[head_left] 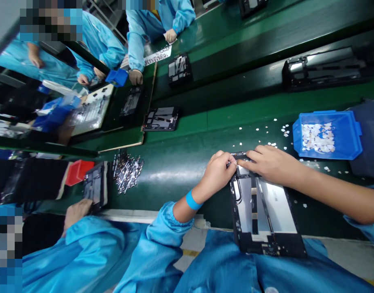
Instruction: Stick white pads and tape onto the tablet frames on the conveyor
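An opened tablet housing (275, 203) lies in front of me. Its inner side faces up, and its near end hangs over the bench edge. Thumb and fingers pinched together, my left hand (220, 169) works at the far left corner of the housing; whatever is between the fingertips is too small to make out. Across the far edge rests my right hand (270, 162), fingers stretched out and the index fingertip close to my left fingers. The fingers hide part of the far edge. Small white paper-like pieces (272, 144) lie on the bench just beyond my right hand.
To the right stands a blue bin (357, 140) of white pieces. A pile of small metallic parts (127, 173) lies left, near a red bin (79, 171). A co-worker's hand (79, 213) holds another housing (95, 185). More housings (162, 119) lie beyond, where other people work.
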Demonstrator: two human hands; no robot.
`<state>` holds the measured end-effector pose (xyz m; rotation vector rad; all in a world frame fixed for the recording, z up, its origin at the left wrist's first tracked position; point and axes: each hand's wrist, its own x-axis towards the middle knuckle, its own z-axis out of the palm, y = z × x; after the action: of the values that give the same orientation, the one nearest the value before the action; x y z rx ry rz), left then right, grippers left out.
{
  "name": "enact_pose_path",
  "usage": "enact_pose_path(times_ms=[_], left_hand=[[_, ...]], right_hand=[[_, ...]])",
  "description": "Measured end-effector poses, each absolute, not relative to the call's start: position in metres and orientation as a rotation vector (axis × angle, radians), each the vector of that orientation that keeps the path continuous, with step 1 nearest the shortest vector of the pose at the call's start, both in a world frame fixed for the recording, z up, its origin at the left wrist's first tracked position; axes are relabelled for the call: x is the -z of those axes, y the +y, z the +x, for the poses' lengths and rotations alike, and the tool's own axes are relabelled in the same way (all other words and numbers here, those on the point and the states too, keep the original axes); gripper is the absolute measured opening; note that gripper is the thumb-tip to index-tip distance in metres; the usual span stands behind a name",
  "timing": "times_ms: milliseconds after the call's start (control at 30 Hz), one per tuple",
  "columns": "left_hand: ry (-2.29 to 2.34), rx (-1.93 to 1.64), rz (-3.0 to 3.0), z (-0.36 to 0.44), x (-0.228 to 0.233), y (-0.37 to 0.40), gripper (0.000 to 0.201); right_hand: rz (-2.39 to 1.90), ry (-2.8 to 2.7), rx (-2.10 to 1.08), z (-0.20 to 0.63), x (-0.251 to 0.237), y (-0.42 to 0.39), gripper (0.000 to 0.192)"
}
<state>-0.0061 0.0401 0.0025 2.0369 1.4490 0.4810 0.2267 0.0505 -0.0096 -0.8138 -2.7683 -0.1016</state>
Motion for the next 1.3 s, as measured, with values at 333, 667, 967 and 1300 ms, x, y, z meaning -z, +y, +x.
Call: enact_pose_path(times_ms=[333, 667, 967, 1300], left_hand=[[1.548, -0.552, 1.958, -0.001, 0.004, 0.031, 0.013], [1.4, -0.554, 1.471, -0.007, 0.015, 0.057, 0.02], [1.428, -0.549, 1.637, -0.006, 0.017, 0.06, 0.015], [1.582, -0.599, 1.903, 0.002, 0.008, 0.036, 0.027]], right_hand=[[-0.812, -2.791, 0.142, 0.227, 0.01, 0.05, 0.04], [-0.794, -2.781, 0.133, 0.227, 0.012, 0.05, 0.037], [-0.774, -2.795, 0.178, 0.229, 0.014, 0.051, 0.042], [-0.831, -2.66, 0.181, 0.235, 0.014, 0.049, 0.03]])
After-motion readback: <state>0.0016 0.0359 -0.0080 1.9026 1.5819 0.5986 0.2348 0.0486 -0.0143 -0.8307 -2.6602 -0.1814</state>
